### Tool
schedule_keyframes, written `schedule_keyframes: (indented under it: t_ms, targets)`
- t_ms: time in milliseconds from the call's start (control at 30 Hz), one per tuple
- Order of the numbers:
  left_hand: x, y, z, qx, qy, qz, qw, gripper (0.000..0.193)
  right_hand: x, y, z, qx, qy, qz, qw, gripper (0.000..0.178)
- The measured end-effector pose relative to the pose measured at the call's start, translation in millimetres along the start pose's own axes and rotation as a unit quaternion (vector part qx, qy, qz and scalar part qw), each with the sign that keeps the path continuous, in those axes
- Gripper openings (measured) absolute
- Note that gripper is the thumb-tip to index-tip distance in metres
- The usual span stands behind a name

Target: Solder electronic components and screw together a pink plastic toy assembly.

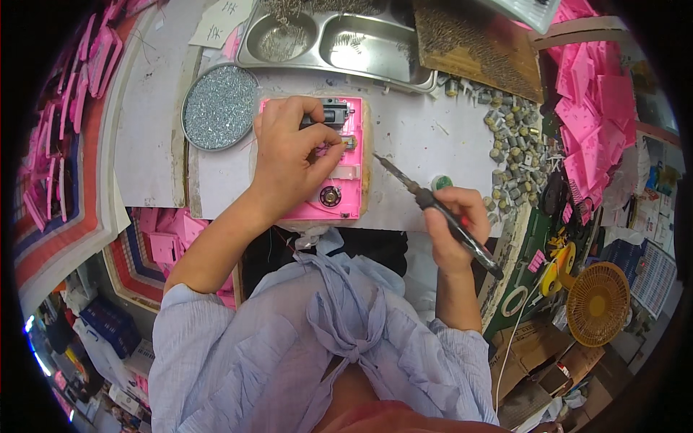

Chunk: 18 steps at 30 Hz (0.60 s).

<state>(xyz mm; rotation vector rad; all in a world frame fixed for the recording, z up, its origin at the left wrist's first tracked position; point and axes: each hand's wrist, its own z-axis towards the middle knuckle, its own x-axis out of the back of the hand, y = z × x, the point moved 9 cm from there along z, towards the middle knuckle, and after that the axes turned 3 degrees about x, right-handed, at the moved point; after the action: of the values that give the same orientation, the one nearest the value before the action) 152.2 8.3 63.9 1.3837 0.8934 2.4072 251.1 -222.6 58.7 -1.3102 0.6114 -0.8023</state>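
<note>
A pink plastic housing [303, 210] lies on the bench before me, with a black part, a small metal component [349, 143] and a round black part [330, 195] in it. My left hand [292, 155] reaches over the housing. Its thumb and index finger pinch together beside the metal component; what lies between them is too small to make out. My right hand [456, 229] is closed round a soldering iron [462, 238] with a dark grip. The iron's thin tip points up and left, just off the housing's right side. Beside that hand is a small green round thing [441, 182].
A round dish [186, 115] of small silver screws stands left of the housing. Behind is a metal compartment tray [317, 52] with small metal parts. Many small motors [514, 137] lie at the right, below a brown board [476, 43]. Pink plastic parts [588, 123] pile up beyond.
</note>
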Motion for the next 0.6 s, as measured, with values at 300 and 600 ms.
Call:
schedule_keyframes:
  t_ms: [300, 600]
  targets:
    - [-5.0, -1.1, -3.7, -0.005, -0.008, 0.024, 1.0, 0.011, -19.7, 15.6, 7.7, 0.009, -0.054, -0.047, 0.997, 0.027]
    - [-4.3, 0.9, -3.1, 0.0, -0.019, 0.029, 0.999, 0.017, -22.7, 16.8, 11.3, 0.014, -0.052, -0.05, 0.997, 0.027]
